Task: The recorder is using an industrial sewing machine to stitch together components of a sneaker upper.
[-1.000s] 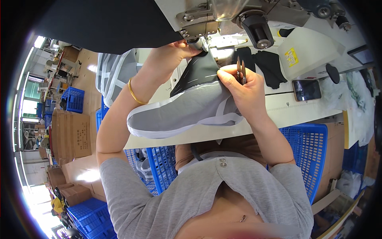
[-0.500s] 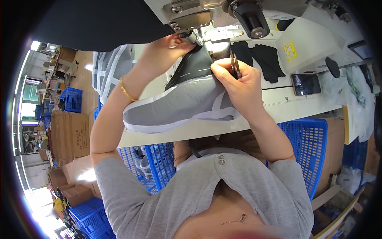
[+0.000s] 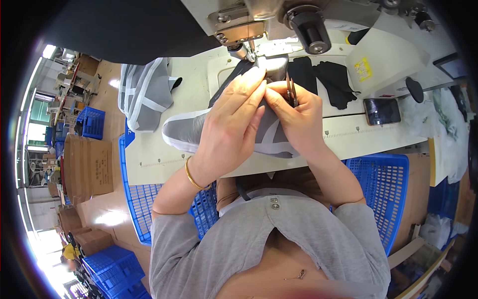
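The left hand (image 3: 231, 119) is laid back upward, its fingers extended together; the right hand (image 3: 301, 112) is kept curled, its thumb turned toward the left fingertips. Both forearms (image 3: 338, 174) are angled inward.

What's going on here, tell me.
A person is at a sewing machine, handling a grey and black cloth piece near the needle. The left hand lies outstretched over it; the right hand is at its far side, also holding a small pointed tool. Another grey piece lies on the table to the left.
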`<action>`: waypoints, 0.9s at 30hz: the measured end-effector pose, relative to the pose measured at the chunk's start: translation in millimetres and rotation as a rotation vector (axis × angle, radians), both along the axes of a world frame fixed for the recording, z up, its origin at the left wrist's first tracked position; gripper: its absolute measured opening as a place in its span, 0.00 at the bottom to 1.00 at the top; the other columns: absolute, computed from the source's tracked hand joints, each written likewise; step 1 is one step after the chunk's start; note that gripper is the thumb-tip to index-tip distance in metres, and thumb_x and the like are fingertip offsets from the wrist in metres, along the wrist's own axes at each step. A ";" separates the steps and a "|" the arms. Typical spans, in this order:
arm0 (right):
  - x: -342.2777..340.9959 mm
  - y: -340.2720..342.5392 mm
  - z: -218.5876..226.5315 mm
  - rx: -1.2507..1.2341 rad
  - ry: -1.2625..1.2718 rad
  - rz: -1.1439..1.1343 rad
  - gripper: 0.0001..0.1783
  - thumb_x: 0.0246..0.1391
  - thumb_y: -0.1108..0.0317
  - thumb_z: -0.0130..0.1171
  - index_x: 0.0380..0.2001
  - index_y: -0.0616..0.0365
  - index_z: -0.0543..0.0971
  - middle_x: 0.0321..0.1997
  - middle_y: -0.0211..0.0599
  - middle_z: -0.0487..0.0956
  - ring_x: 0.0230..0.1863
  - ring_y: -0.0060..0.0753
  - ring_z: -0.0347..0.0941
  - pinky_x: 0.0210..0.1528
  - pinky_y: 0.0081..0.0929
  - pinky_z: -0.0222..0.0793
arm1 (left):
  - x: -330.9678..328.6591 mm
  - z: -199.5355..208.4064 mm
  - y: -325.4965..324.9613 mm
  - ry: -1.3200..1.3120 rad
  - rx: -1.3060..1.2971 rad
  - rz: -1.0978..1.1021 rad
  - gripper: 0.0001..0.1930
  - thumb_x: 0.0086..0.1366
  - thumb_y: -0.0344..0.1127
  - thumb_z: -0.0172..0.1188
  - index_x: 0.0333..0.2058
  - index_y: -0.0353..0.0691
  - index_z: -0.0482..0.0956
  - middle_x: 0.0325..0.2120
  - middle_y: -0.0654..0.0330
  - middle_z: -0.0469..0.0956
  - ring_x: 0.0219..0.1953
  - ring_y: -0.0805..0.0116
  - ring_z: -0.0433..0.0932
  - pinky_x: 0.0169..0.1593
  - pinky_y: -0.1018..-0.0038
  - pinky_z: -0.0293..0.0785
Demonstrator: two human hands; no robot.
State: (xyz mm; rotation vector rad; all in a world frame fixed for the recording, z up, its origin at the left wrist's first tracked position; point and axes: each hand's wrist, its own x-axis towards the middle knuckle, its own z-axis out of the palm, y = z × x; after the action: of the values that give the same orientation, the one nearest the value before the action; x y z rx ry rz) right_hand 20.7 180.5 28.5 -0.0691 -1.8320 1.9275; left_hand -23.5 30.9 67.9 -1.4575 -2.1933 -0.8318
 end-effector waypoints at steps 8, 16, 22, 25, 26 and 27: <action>-2.1 1.2 -1.0 -0.009 0.026 0.000 0.08 0.58 0.69 0.59 0.32 0.64 0.81 0.21 0.24 0.76 0.25 0.09 0.65 0.25 0.16 0.60 | 4.9 -6.9 4.0 -0.025 0.081 0.064 0.14 0.60 0.23 0.58 0.46 0.24 0.78 0.49 0.41 0.76 0.54 0.46 0.75 0.59 0.60 0.70; -11.9 1.8 3.6 -0.012 -0.017 0.007 0.08 0.57 0.69 0.60 0.30 0.64 0.81 0.19 0.22 0.75 0.24 0.08 0.63 0.25 0.15 0.59 | -2.3 -4.5 6.8 0.042 0.076 0.108 0.14 0.59 0.22 0.58 0.45 0.24 0.78 0.48 0.43 0.77 0.52 0.47 0.76 0.56 0.61 0.72; -18.8 4.8 -1.0 -0.060 0.045 -0.025 0.08 0.56 0.69 0.61 0.30 0.64 0.81 0.20 0.21 0.75 0.24 0.08 0.63 0.25 0.15 0.60 | -5.7 -9.7 11.0 0.118 0.065 0.132 0.13 0.60 0.23 0.58 0.43 0.22 0.77 0.46 0.42 0.77 0.51 0.47 0.76 0.56 0.61 0.73; -13.2 10.1 -1.8 -0.088 -0.027 0.016 0.09 0.56 0.69 0.62 0.32 0.65 0.82 0.22 0.24 0.78 0.26 0.09 0.66 0.27 0.15 0.63 | 0.3 -13.1 12.0 0.148 0.062 0.147 0.12 0.60 0.24 0.58 0.42 0.22 0.77 0.46 0.43 0.77 0.51 0.47 0.76 0.56 0.60 0.73; -8.9 11.9 -1.7 -0.086 -0.024 0.018 0.09 0.56 0.69 0.62 0.32 0.65 0.82 0.22 0.24 0.78 0.26 0.09 0.66 0.27 0.15 0.63 | 3.4 -14.1 11.6 0.167 0.051 0.161 0.12 0.60 0.24 0.58 0.42 0.22 0.77 0.47 0.43 0.77 0.51 0.47 0.76 0.56 0.60 0.72; -4.1 13.1 -1.2 -0.066 -0.050 0.029 0.09 0.56 0.68 0.62 0.33 0.65 0.82 0.22 0.24 0.78 0.26 0.08 0.66 0.27 0.15 0.63 | 4.9 -16.4 10.6 0.174 0.037 0.166 0.13 0.60 0.25 0.59 0.42 0.22 0.77 0.47 0.43 0.77 0.51 0.47 0.76 0.57 0.60 0.72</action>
State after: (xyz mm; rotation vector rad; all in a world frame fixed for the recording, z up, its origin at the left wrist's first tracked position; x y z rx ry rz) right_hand 16.6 193.5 27.2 -0.1138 -1.8109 2.0233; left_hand -18.6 41.5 51.5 -1.2599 -2.1223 -0.6608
